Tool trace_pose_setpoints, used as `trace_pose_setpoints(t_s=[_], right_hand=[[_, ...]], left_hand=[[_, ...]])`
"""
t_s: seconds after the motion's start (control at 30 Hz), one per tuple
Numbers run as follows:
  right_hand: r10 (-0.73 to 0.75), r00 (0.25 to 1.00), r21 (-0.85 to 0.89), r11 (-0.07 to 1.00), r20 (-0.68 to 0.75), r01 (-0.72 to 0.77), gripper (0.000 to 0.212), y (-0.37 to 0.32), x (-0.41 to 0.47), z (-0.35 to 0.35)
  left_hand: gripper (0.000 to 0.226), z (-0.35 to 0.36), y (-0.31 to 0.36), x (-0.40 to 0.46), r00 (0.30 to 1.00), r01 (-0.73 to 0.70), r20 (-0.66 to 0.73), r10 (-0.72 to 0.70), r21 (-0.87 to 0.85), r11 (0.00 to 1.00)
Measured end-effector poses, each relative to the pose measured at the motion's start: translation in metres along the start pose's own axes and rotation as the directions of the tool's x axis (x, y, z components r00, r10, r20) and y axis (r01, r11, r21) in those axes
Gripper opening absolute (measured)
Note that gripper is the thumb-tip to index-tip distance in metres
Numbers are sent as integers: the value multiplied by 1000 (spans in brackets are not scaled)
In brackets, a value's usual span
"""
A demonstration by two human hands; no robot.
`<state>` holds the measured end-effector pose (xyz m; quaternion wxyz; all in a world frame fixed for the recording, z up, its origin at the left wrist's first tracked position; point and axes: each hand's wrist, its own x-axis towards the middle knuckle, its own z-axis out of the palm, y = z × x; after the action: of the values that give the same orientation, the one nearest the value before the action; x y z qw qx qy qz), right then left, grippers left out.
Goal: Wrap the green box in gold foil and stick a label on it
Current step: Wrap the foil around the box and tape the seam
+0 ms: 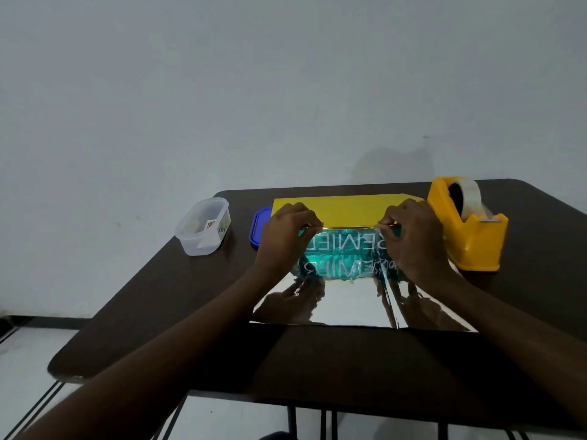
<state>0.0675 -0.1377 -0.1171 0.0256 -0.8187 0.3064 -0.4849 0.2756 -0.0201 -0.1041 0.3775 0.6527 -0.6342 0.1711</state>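
Head view: left hand (287, 236) and right hand (409, 239) each pinch the gold foil (349, 209) edge over the green box (346, 252). Early wrapping, I judge — taping and label remain.

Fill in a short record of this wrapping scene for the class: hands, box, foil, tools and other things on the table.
left hand: pinches foil edge over the box
right hand: pinches the same edge
green box: under both hands, partly covered
gold foil: on dark table, shiny side spread towards the person
tape dispenser: yellow, right of foil
clear tub: left
blue lid: beside foil
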Motion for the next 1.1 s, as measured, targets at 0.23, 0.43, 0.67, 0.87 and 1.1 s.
trace_pose_setpoints(t_s=[0.23, 0.43, 0.67, 0.87, 1.1], right_hand=[[-13, 1000, 41, 999, 29, 12, 18, 5, 2, -1], [-9, 998, 66, 998, 60, 5, 17, 9, 4, -3], [-28, 999, 59, 998, 37, 25, 18, 8, 3, -4], [-11, 999, 14, 1000, 40, 11, 17, 8, 3, -3], [-5, 999, -5, 1000, 45, 5, 14, 6, 5, -5]], left_hand=[[6, -8, -6, 2, 998, 53, 17, -53, -20, 998], [11, -9, -12, 1, 996, 89, 13, -89, -42, 995], [28, -13, -7, 4, 992, 126, 22, -127, 54, 991], [6, 1, 46, 47, 974, 51, 222, -39, -48, 998], [15, 8, 47, 48, 959, -28, 283, 17, 36, 999]])
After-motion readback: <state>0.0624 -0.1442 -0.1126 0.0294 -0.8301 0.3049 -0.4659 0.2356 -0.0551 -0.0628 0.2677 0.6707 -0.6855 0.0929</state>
